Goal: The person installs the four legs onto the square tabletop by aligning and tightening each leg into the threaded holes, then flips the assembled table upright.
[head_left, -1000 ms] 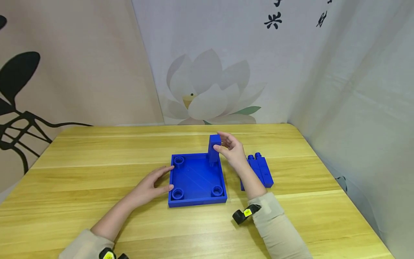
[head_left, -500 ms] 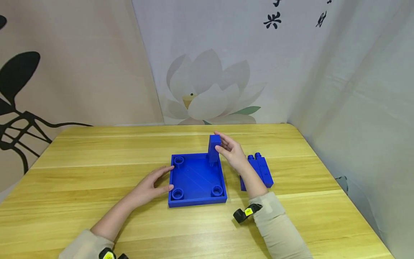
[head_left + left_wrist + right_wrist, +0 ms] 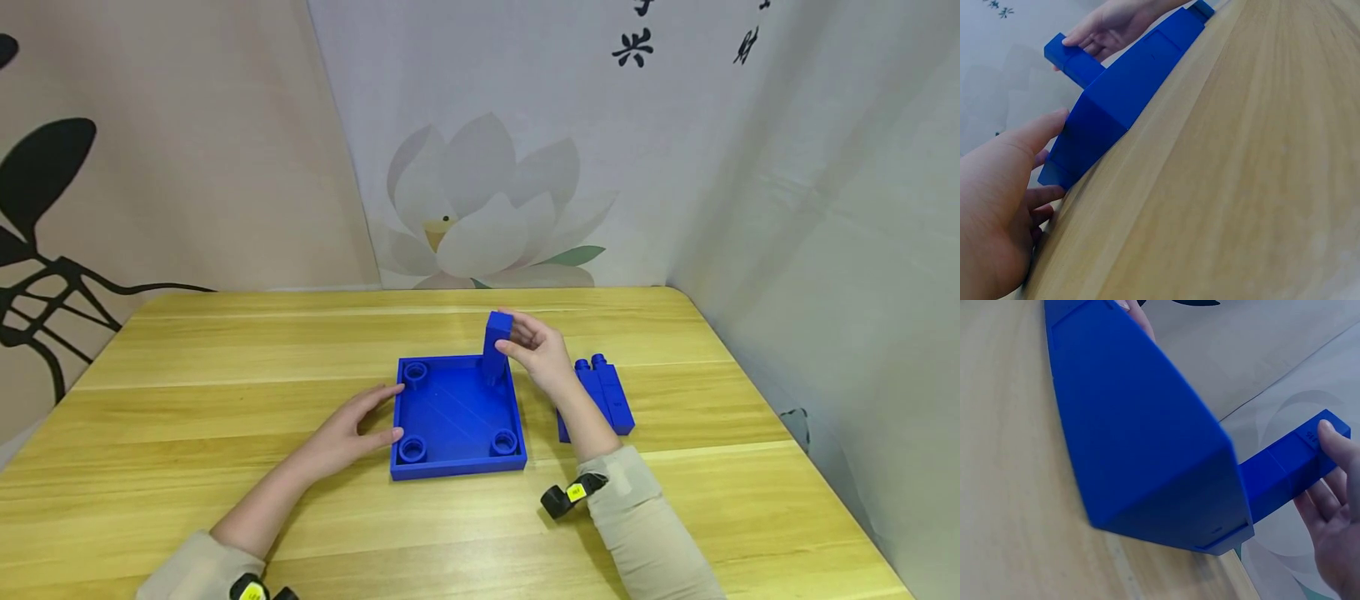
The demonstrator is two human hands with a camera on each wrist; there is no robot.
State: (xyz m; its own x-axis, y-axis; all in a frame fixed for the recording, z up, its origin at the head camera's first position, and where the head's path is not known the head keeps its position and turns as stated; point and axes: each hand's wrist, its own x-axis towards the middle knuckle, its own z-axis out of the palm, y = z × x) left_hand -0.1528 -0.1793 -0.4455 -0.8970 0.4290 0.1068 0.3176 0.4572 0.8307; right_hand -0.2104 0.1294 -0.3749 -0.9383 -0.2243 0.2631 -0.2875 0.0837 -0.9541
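Observation:
A square blue tray-like base [image 3: 459, 412] with a raised rim lies flat on the table, and round sockets [image 3: 412, 450] show in three of its corners. At its far right corner a blue square post [image 3: 492, 346] stands nearly upright, leaning slightly; its lower end meets that corner. My right hand [image 3: 542, 358] pinches the post near its top between thumb and fingers. Against the base's left wall rest the thumb and fingertips of my left hand [image 3: 341, 437], spread apart. In the right wrist view the post [image 3: 1285, 465] rises past the base's wall [image 3: 1179, 503].
Several similar blue posts [image 3: 607, 398] with round knobs lie side by side right of the base, partly hidden by my right forearm. The wooden table [image 3: 450, 542] ends at a fabric backdrop [image 3: 525, 75] behind and a curtain [image 3: 840, 250] on the right.
The post's top has tilted slightly to the right, and my right hand has shifted a little on it. My left hand and the base have stayed in place.

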